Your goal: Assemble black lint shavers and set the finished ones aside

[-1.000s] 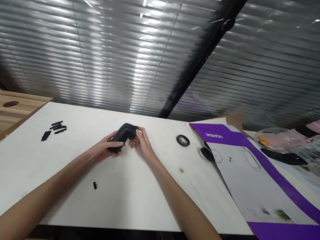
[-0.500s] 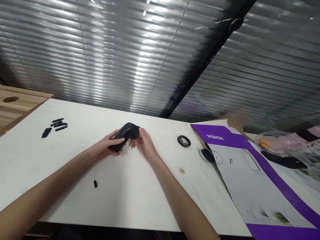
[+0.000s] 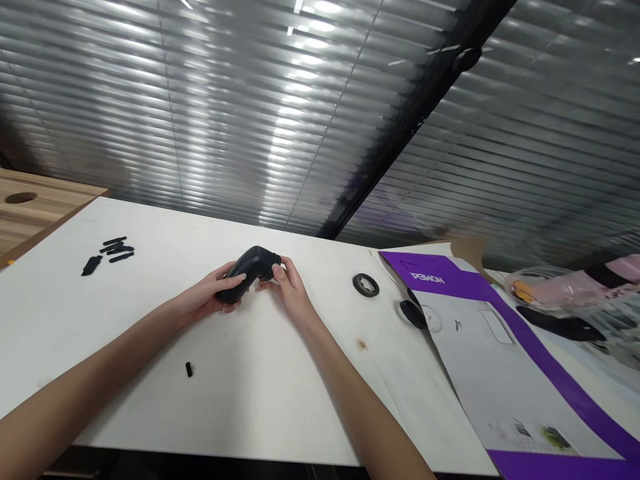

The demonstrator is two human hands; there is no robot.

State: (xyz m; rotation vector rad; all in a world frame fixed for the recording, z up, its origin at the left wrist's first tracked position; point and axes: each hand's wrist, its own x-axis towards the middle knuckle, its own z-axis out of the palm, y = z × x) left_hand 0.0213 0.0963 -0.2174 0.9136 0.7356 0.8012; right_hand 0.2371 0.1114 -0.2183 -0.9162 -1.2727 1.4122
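Note:
A smooth black handheld device (image 3: pixel 255 261), bent at an angle, is held above the middle of the white table. My left hand (image 3: pixel 220 287) is wrapped round its lower, thicker end, the thumb lying along its side. At the other end, my right hand (image 3: pixel 287 283) grips the short, narrower head between thumb and fingers. Part of that head is hidden behind the fingers. Closer to the table's front lies a small black cylindrical piece (image 3: pixel 189 369), touched by neither hand.
Several thin black strips (image 3: pixel 119 248) and a small black piece (image 3: pixel 91 265) lie at the left. Right of my hands is a black ring (image 3: pixel 366 285). Beyond it stand a purple and white box (image 3: pixel 480 347) and a pink item (image 3: pixel 575 287). Metallic blinds (image 3: pixel 225 120) border the table's back.
My right thumb and fingers have shifted their hold on the device's head, with the fingers now reaching over its tip. The left hand's grip looks the same.

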